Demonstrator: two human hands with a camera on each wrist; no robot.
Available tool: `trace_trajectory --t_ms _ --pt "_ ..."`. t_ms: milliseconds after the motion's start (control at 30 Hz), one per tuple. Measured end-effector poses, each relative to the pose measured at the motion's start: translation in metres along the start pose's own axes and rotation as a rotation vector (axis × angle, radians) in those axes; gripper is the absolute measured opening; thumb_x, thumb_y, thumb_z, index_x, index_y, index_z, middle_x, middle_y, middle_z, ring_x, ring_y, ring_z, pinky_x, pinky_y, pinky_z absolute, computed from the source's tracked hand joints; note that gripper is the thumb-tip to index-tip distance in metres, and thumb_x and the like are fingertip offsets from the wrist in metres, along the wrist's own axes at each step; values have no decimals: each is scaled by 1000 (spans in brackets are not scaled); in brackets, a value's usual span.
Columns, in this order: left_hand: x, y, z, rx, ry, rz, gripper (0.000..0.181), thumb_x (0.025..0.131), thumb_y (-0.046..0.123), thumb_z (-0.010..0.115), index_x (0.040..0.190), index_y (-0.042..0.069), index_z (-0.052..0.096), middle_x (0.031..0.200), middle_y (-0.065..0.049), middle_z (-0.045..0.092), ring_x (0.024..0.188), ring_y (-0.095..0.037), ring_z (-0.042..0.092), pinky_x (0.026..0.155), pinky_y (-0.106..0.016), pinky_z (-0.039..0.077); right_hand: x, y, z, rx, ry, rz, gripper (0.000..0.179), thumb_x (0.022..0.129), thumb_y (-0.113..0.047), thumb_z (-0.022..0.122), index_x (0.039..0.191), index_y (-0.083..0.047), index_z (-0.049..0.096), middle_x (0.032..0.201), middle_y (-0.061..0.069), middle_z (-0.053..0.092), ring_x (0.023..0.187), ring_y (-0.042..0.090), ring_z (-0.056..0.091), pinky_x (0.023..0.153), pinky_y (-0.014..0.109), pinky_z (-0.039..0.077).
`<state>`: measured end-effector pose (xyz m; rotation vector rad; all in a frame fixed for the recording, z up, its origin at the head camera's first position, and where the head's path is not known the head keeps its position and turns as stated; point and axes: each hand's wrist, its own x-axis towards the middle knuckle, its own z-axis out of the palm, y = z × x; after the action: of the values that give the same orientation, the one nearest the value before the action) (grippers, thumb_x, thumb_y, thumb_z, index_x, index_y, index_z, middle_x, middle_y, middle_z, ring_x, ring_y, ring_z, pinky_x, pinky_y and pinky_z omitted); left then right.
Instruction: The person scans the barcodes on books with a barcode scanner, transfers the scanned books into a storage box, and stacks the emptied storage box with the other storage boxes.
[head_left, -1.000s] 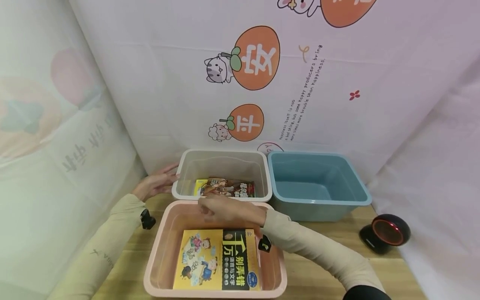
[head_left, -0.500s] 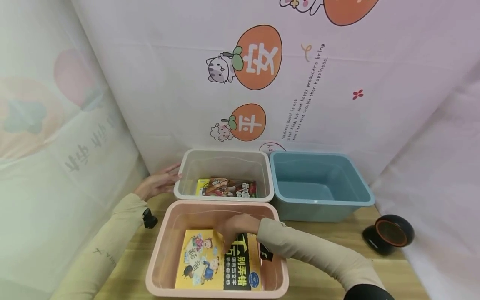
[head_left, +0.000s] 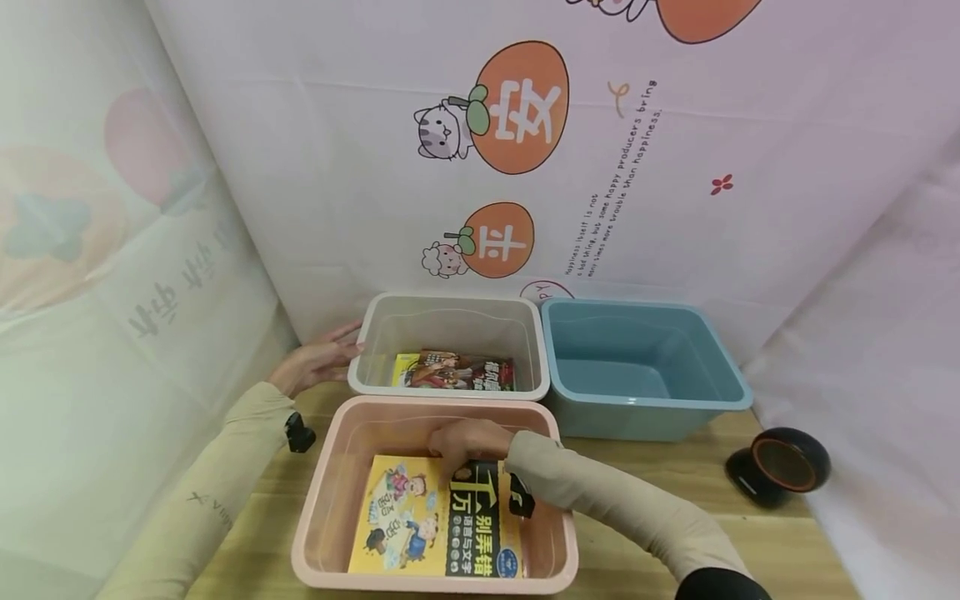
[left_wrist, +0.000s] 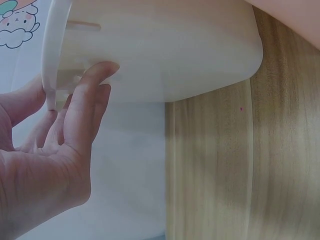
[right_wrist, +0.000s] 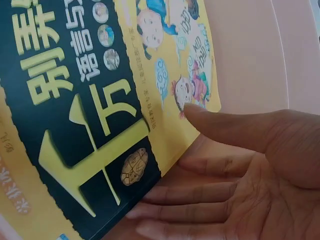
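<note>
A yellow and black book [head_left: 401, 517] lies cover up in the pink bin [head_left: 431, 582] at the front. Over its far edge is my right hand [head_left: 468, 437]. In the right wrist view, this hand's thumb reaches over the book's cover [right_wrist: 100, 130], while its straight fingers lie along the edge, fingertips showing. Whether they press on the book I cannot tell. Behind stands a pale grey bin [head_left: 450, 312], which my left hand [head_left: 313, 365] holds by its left rim. In the left wrist view, the thumb is across the rim from the fingers, which lie along the outer wall.
Inside the grey bin are colourful printed packets or booklets [head_left: 457, 371]. A blue bin [head_left: 626, 379] with nothing visible in it stands at its right. A round black device [head_left: 780, 467] sits on the wooden table [head_left: 630, 550] at the right. Printed cloth hangs around the back and sides.
My right hand has come down from the pink bin's far rim onto the book, then drawn back slightly to its far edge. My left hand stays on the grey bin.
</note>
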<state>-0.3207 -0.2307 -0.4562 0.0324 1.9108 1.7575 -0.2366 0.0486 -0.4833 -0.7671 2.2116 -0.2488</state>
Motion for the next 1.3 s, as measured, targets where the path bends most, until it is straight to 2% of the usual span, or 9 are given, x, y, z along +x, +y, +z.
trace_trajectory --t_ms 133,433,600,667,767,867,933,1133,1300 --pt "0 0 1 5 -3 6 76 112 12 48 170 22 -1 173 -23 14 154 -47 26 120 -62 36 0 0 -2 -47 6 9 15 93 -22 82 93 -10 72 74 4 69 68 18 70 56 22 46" --pt "-1 -1 2 22 -6 12 76 112 15 49 170 22 0 171 -24 18 153 -46 30 115 -55 45 -1 -2 -8 -219 -116 57 42 95 -29 80 63 -11 59 56 1 46 43 11 36 43 24 30" --pt "-4 -1 0 25 -14 14 76 112 16 48 170 22 -1 171 -25 19 152 -46 31 109 -47 52 -9 0 -10 -86 -71 -18 26 92 -22 84 77 -12 65 64 -1 52 53 12 44 52 24 38" --pt "-5 1 -2 21 -9 17 76 112 15 47 170 22 -1 172 -24 16 153 -46 29 111 -48 50 -13 1 -16 -38 -83 -58 18 90 -17 85 97 -7 71 78 2 61 63 12 50 60 24 42" --pt "-5 3 -3 28 0 18 75 113 16 48 170 22 -1 173 -23 14 154 -46 27 113 -51 48 -17 4 -26 -47 -161 -56 49 89 -14 86 133 -6 67 116 5 70 86 12 60 72 25 52" --pt "-5 3 -3 33 -9 15 75 113 18 48 170 22 -1 173 -24 14 154 -46 27 110 -48 51 -22 8 -31 -86 -233 11 87 86 -14 88 160 -23 43 160 -3 46 124 11 60 89 32 60" --pt "-5 2 -3 29 -16 13 75 113 17 48 170 22 -1 172 -25 15 154 -46 28 108 -45 53 -24 11 -31 -89 -282 56 101 85 -11 88 165 -29 30 170 -4 30 136 15 55 92 37 61" --pt "-5 -1 -1 33 -17 16 75 113 18 48 170 21 -1 172 -25 16 153 -46 29 111 -47 51 -29 18 -29 -180 -290 73 102 84 -7 89 165 -26 31 170 -5 30 141 15 51 91 32 61" --pt "-5 -2 0 33 -12 16 75 113 19 48 170 21 0 172 -25 16 153 -46 31 111 -48 50 -47 17 -38 -112 -221 7 70 86 -6 87 149 -18 56 146 -1 60 128 15 60 95 29 58"
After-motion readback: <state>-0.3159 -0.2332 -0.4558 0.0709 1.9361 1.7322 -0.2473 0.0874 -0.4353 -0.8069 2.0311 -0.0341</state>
